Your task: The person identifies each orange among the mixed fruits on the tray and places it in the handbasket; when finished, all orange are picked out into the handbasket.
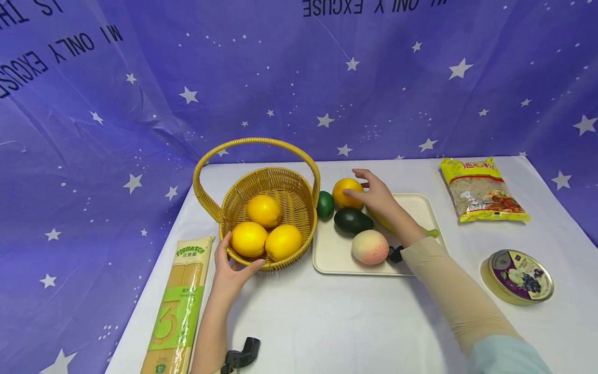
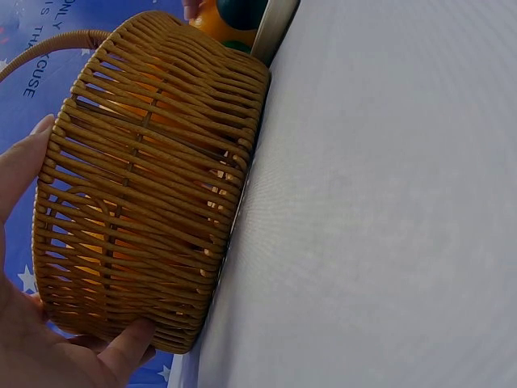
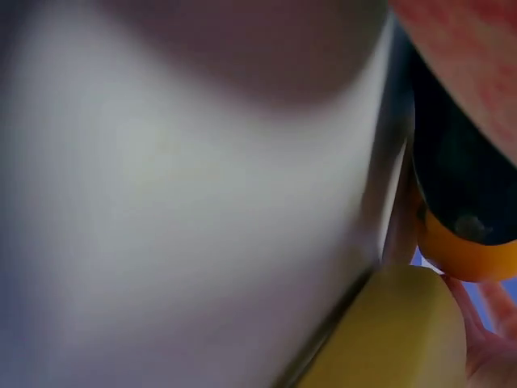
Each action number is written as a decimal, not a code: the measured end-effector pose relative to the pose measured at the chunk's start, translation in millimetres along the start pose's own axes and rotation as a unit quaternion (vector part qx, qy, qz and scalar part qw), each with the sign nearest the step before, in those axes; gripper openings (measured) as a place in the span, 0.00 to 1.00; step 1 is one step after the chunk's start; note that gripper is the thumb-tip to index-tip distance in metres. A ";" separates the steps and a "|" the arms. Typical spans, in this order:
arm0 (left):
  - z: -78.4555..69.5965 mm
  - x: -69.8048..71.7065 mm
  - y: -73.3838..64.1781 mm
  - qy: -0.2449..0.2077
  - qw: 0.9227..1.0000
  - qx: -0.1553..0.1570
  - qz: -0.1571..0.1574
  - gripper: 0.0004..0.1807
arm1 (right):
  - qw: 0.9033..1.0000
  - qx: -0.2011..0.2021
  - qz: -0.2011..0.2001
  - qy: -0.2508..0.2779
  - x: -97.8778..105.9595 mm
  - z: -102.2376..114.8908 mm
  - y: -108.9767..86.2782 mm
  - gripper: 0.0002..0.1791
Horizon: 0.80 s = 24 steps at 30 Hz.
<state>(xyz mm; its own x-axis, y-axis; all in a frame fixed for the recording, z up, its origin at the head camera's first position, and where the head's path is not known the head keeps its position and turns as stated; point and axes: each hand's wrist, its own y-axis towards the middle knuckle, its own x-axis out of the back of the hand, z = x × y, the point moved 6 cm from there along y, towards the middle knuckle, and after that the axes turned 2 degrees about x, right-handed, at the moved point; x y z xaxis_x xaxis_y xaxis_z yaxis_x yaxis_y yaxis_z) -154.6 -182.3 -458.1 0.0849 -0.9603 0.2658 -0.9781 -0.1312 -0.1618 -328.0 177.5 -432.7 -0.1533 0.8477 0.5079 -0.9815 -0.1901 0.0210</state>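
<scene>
My left hand (image 1: 232,274) grips the near left side of a wicker basket (image 1: 308,228), its thumb and fingers spread round the wall. Three yellow-orange fruits (image 1: 263,211) lie inside. My right hand (image 1: 380,200) is at an orange (image 1: 344,193) at the back left of a cream tray (image 1: 327,264). The thumb lies across the orange and the other fingers stretch past its upper right side. Near it are an avocado (image 1: 353,221), a dark green round fruit (image 1: 325,204), a peach (image 1: 370,247) and a banana (image 3: 396,335), partly hidden under my right arm.
A pack of spaghetti (image 1: 179,306) lies left of the basket. On the right are a yellow bag of pasta (image 1: 483,189) and a round tin (image 1: 517,277). The tall basket handle (image 1: 254,140) arches over the bowl. A starry blue cloth (image 1: 299,78) hangs behind the white table.
</scene>
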 end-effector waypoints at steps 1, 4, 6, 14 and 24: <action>-0.4 0.1 -0.1 0.000 1.000 -0.001 0.000 0.58 | 1.000 0.001 0.001 0.001 -0.6 0.1 0.1 0.44; -0.8 0.2 0.0 -0.002 1.000 -0.003 0.000 0.58 | 1.000 0.002 0.009 0.000 -2.7 1.3 -0.4 0.43; -0.6 0.2 0.1 -0.001 1.000 -0.004 0.000 0.58 | 1.000 0.004 0.017 -0.003 -4.1 1.9 -1.1 0.43; 0.7 0.1 -0.1 0.003 1.000 -0.004 -0.003 0.58 | 0.999 0.015 0.028 -0.025 -7.5 0.5 -1.1 0.46; 1.2 0.3 -0.3 0.003 1.000 -0.005 -0.003 0.58 | 1.000 0.017 0.000 -0.019 -3.0 0.6 -5.1 0.44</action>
<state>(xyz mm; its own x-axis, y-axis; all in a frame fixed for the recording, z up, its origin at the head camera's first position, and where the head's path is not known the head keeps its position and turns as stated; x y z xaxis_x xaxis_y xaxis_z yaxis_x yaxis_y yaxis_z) -154.1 -182.8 -459.1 0.0889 -0.9583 0.2715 -0.9794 -0.1337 -0.1515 -322.5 175.6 -433.8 -0.1479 0.8284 0.5403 -0.9770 -0.2073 0.0505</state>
